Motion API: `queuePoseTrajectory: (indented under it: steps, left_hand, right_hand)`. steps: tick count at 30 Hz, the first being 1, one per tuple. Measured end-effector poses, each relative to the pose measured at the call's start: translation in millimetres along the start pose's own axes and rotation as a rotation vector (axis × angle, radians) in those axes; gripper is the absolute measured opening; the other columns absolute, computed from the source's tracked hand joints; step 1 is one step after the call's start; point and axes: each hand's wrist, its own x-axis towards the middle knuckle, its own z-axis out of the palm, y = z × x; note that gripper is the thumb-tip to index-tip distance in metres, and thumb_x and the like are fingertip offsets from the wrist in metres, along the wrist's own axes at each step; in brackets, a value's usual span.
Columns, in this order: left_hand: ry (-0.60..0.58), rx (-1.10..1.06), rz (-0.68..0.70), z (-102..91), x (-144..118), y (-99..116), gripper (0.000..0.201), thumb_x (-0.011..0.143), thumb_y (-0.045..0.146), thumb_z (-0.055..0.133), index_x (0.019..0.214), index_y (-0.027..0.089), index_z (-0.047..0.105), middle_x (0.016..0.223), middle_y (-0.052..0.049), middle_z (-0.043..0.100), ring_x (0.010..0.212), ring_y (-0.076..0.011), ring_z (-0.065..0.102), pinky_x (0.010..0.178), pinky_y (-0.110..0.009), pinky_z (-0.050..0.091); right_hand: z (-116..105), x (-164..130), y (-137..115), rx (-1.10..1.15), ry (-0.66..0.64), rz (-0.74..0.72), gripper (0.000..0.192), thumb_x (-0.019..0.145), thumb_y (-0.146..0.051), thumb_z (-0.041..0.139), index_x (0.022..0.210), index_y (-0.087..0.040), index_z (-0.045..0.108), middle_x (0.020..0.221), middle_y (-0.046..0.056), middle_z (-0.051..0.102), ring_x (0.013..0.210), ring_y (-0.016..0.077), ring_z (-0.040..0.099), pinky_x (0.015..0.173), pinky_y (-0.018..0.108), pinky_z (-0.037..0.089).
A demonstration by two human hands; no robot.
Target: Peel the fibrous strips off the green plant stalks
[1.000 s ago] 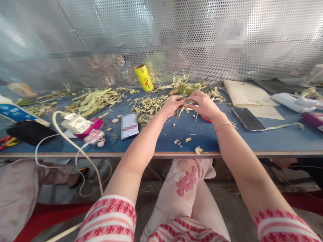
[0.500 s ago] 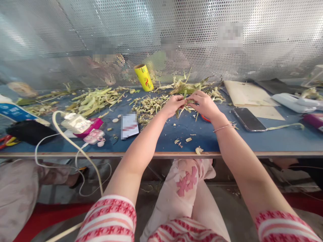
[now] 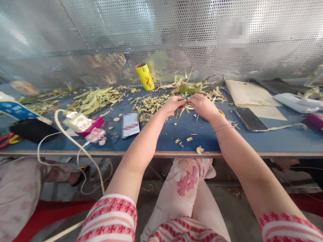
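My left hand (image 3: pixel 173 105) and my right hand (image 3: pixel 203 106) meet over the blue table (image 3: pixel 252 141), both pinching a small bunch of pale green leaf strips (image 3: pixel 186 108) between the fingertips. Loose ends of the strips hang down beneath the hands. A heap of dried leaves (image 3: pixel 191 88) lies just behind my hands, and a pile of short cuttings (image 3: pixel 148 105) sits to the left of them. A thin bracelet circles my right wrist.
A yellow roll (image 3: pixel 144 76) stands at the back by the perforated metal screen. A phone (image 3: pixel 250 119) and sheets of paper (image 3: pixel 248 95) lie to the right. Left are a card (image 3: pixel 130 125), a power strip with white cable (image 3: pixel 78 122), a black pouch (image 3: pixel 30 129) and more leaves (image 3: pixel 96 98).
My hands have stayed together on the leaf strips with only small finger movements. The view has shifted slightly.
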Motion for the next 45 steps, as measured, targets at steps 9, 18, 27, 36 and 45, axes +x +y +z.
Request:
queuePoseTrajectory:
  steps: [9, 18, 27, 36, 45]
  left_hand:
    - [-0.018, 0.055, -0.091, -9.0, -1.4, 4.3, 0.028, 0.072, 0.009, 0.073, 0.052, 0.012, 0.054, 0.046, 0.005, 0.05, 0.043, -0.0028, 0.042, 0.049, -0.021, 0.029]
    - [0.002, -0.064, -0.203, -9.9, -3.3, 8.3, 0.024, 0.085, 0.01, 0.058, 0.061, 0.012, 0.054, 0.049, 0.002, 0.054, 0.045, -0.0045, 0.05, 0.05, -0.02, 0.036]
    - [0.107, -0.12, -0.156, 2.8, -2.6, 6.7, 0.029, 0.078, 0.003, 0.057, 0.052, 0.014, 0.048, 0.043, 0.005, 0.048, 0.038, -0.0025, 0.043, 0.046, -0.017, 0.034]
    - [0.13, -0.083, -0.153, 3.3, -2.7, 6.2, 0.031, 0.073, 0.0, 0.056, 0.047, 0.014, 0.046, 0.04, 0.004, 0.048, 0.036, -0.0023, 0.04, 0.04, -0.017, 0.028]
    - [0.109, -0.03, -0.188, 4.7, -7.0, 10.0, 0.03, 0.068, -0.001, 0.054, 0.044, 0.015, 0.046, 0.037, 0.004, 0.045, 0.035, -0.0027, 0.038, 0.039, -0.016, 0.026]
  right_hand:
    - [15.4, 2.7, -3.7, -0.016, -0.01, -0.053, 0.028, 0.095, -0.016, 0.038, 0.088, -0.014, 0.065, 0.086, 0.012, 0.057, 0.085, 0.0233, 0.05, 0.085, 0.037, 0.042]
    - [20.1, 2.8, -2.1, 0.312, 0.167, 0.077, 0.025, 0.091, -0.02, 0.045, 0.091, -0.015, 0.07, 0.082, 0.007, 0.053, 0.079, 0.0194, 0.052, 0.075, 0.032, 0.044]
    - [15.0, 1.7, 2.3, 0.248, 0.12, 0.006, 0.027, 0.094, -0.023, 0.043, 0.093, -0.016, 0.069, 0.085, 0.009, 0.056, 0.083, 0.0213, 0.053, 0.079, 0.035, 0.045]
    - [11.3, 2.1, -2.1, -0.072, -0.076, -0.118, 0.027, 0.096, -0.017, 0.038, 0.095, -0.013, 0.064, 0.093, 0.013, 0.058, 0.09, 0.0241, 0.051, 0.087, 0.038, 0.044]
    - [10.7, 0.9, -6.2, -0.139, -0.133, -0.107, 0.025, 0.093, -0.01, 0.038, 0.096, -0.012, 0.062, 0.096, 0.014, 0.06, 0.091, 0.024, 0.053, 0.081, 0.035, 0.044]
